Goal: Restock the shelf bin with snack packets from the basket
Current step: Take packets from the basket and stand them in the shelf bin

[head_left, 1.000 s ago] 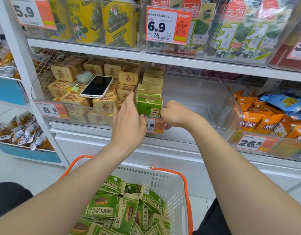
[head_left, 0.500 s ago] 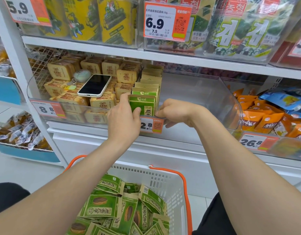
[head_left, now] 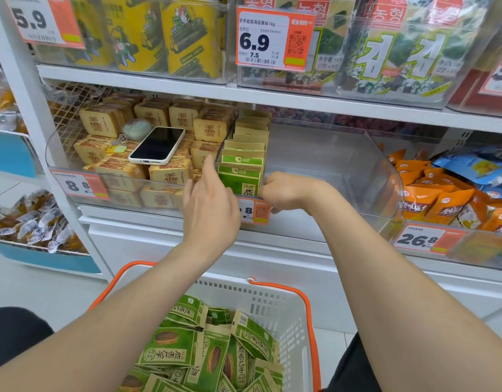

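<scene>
A row of green snack packets (head_left: 243,168) stands upright at the left end of the clear shelf bin (head_left: 357,165). My right hand (head_left: 289,190) is curled against the right edge of the front packet, fingertips on it. To the left of that row, just off the packets, is my left hand (head_left: 211,202), its fingers apart and the index finger raised. Below, a white basket with orange handles (head_left: 309,309) holds several more green packets (head_left: 187,352) lying in a loose heap.
The bin to the left holds tan packets (head_left: 116,171) with a phone (head_left: 159,145) and a keyring lying on them. Orange packets (head_left: 430,199) fill the bin to the right. A price tag (head_left: 256,212) hangs under my hands. The shelf above carries seaweed packs.
My left hand has come off the front packet's left side, drawn back a little and spread its fingers. My right hand has stayed at the packet's right edge.
</scene>
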Tool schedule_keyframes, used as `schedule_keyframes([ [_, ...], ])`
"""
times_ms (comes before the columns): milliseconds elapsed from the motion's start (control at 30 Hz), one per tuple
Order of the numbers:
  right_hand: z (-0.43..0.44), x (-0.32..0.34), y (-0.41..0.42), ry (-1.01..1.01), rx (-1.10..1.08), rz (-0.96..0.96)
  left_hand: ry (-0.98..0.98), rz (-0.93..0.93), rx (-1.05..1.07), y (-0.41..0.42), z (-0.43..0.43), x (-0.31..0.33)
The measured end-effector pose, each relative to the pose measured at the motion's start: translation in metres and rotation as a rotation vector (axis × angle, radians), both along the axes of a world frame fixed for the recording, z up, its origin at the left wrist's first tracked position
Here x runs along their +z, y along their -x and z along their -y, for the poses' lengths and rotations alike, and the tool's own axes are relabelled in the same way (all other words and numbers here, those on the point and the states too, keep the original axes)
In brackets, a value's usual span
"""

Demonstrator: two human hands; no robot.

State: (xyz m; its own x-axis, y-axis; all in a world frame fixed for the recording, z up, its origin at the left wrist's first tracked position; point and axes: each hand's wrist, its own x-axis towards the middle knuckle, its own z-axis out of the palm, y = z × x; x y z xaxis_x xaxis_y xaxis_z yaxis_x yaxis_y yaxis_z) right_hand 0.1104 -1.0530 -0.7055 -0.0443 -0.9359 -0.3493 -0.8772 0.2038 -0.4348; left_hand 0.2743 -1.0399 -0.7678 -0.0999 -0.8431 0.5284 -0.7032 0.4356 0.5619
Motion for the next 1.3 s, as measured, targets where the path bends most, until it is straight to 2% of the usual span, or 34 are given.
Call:
schedule_keyframes([
  [200, -0.006, -0.001, -0.001, 0.065, 0.022, 0.023, -0.034, 0.043, -0.037, -0.004, 0.003, -0.003],
  [367, -0.012, 0.0, 0.005, 0.034, 0.011, -0.077, -0.054, 0.079, -0.052, -0.005, 0.003, -0.001],
  [600, -0.014, 0.0, 0.003, 0.014, 0.011, 0.084, -0.065, 0.014, -0.056, -0.007, 0.004, 0.001],
  [700, -0.022, 0.003, -0.001, 0.01, 0.075, -0.077, -0.038, -0.101, -0.074, -0.008, 0.001, 0.001],
  [767, -0.028, 0.0, -0.006, 0.049, 0.077, -0.196, 0.057, -0.152, -0.084, -0.009, -0.002, -0.002],
  [833, -0.037, -0.004, -0.012, 0.115, 0.034, -0.273, 0.212, -0.077, -0.082, -0.014, -0.002, -0.008],
  [933, -0.052, -0.012, -0.022, 0.247, -0.041, -0.388, 0.419, 0.13, -0.024, -0.023, -0.002, -0.019],
  [1033, -0.067, -0.02, -0.037, 0.544, -0.188, -0.481, 0.491, 0.258, -0.132, -0.028, -0.006, -0.024],
  [1100, -0.077, -0.02, -0.047, 0.744, -0.214, -0.534, 0.373, 0.337, -0.235, -0.031, -0.009, -0.03],
  [1167, -0.086, -0.021, -0.055, 0.797, -0.126, -0.478, 0.184, 0.465, -0.28, -0.035, -0.012, -0.04],
  [1300, -0.097, -0.039, -0.07, 0.557, 0.052, -0.317, -0.169, 0.781, -0.352, -0.039, -0.023, -0.055],
])
